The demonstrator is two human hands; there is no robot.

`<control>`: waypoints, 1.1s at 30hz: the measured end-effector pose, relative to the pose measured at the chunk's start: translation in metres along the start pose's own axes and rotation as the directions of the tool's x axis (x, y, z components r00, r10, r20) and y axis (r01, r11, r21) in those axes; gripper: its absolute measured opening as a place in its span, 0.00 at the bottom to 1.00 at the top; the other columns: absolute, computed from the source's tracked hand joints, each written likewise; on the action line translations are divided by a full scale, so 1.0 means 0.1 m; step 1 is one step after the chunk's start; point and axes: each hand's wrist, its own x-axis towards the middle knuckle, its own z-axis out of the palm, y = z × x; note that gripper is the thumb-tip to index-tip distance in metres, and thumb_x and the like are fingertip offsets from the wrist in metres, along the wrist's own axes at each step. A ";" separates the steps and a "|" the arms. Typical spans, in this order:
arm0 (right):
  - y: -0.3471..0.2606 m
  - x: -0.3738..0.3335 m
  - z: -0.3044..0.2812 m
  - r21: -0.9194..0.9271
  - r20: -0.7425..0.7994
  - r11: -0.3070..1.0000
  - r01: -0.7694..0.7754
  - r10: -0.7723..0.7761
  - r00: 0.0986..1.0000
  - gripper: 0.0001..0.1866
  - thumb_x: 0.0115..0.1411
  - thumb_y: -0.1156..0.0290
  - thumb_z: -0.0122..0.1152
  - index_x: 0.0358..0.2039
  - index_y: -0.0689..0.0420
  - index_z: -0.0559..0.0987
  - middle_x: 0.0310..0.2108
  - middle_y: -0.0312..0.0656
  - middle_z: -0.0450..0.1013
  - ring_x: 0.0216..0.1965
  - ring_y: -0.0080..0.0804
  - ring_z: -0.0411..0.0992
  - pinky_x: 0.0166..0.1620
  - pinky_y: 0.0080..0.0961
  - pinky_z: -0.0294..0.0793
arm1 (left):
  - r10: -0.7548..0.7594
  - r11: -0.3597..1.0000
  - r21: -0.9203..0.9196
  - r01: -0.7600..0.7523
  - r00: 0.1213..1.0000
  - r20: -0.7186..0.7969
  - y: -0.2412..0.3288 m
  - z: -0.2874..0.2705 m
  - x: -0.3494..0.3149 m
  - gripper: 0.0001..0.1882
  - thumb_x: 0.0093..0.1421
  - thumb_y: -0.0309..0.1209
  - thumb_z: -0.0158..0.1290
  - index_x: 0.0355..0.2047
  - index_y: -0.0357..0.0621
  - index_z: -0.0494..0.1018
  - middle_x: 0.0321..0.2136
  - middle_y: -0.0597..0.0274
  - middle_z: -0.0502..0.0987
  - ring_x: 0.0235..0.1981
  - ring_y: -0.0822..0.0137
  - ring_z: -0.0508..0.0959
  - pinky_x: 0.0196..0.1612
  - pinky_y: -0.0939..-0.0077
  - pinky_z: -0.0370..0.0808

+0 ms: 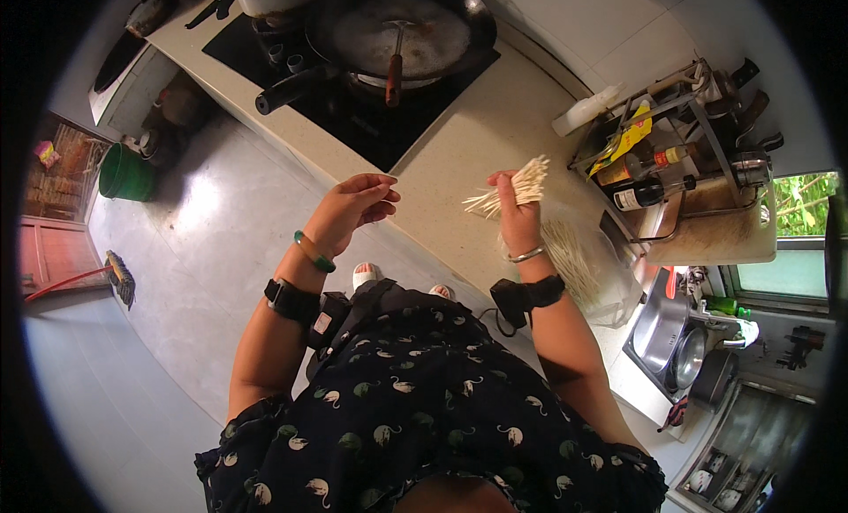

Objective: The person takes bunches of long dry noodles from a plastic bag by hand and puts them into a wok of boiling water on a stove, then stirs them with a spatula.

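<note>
My right hand [519,220] is closed around a bundle of pale dried noodles [532,181], whose ends stick out on both sides of the fist above the counter. My left hand [349,211] hangs beside the counter edge with thumb and fingers drawn together in a pinch; anything between them is too small to make out. Under my right wrist, more dried noodles [570,258] lie in a clear plastic bag [618,288]. Ahead on the cooktop sits a black wok [477,31] of cloudy, frothy liquid. A wooden-handled utensil [394,78] rests in it, its head partly under the liquid.
The wok's black handle [296,89] juts toward the counter's left edge. To the right, a metal rack [698,115] holds bottles and knives beside a cutting board [742,235]. A steel sink [662,314] lies nearer me. On the floor at left stand a green bucket [126,173] and a broom [120,279].
</note>
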 end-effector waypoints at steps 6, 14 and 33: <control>0.29 -0.05 -0.01 0.069 -0.030 0.992 -0.109 0.111 0.993 0.10 0.60 0.69 0.45 0.28 0.62 0.70 0.25 0.37 0.70 0.29 0.22 0.67 0.34 0.20 0.67 | -0.021 0.999 0.038 0.020 1.000 0.019 0.01 0.03 0.03 0.12 0.59 0.31 0.46 0.41 0.41 0.69 0.32 0.62 0.73 0.33 0.72 0.73 0.41 0.81 0.70; 0.17 -0.03 -0.06 0.067 -0.053 0.995 -0.075 0.079 0.995 0.10 0.60 0.68 0.45 0.29 0.62 0.71 0.26 0.37 0.71 0.30 0.24 0.68 0.37 0.20 0.67 | -0.036 0.999 0.001 0.036 0.999 0.032 -0.06 0.02 0.10 0.12 0.59 0.32 0.45 0.41 0.40 0.69 0.32 0.62 0.73 0.33 0.72 0.73 0.40 0.81 0.70; -0.65 0.17 -0.66 0.829 0.495 0.321 -0.458 -0.039 0.868 0.12 0.60 0.58 0.45 0.24 0.50 0.63 0.23 0.30 0.59 0.30 0.25 0.61 0.52 0.40 0.56 | -0.160 0.952 -0.119 0.282 0.789 0.593 -0.15 0.85 0.50 0.24 0.61 0.45 0.38 0.46 0.37 0.64 0.42 0.58 0.71 0.43 0.68 0.71 0.47 0.75 0.67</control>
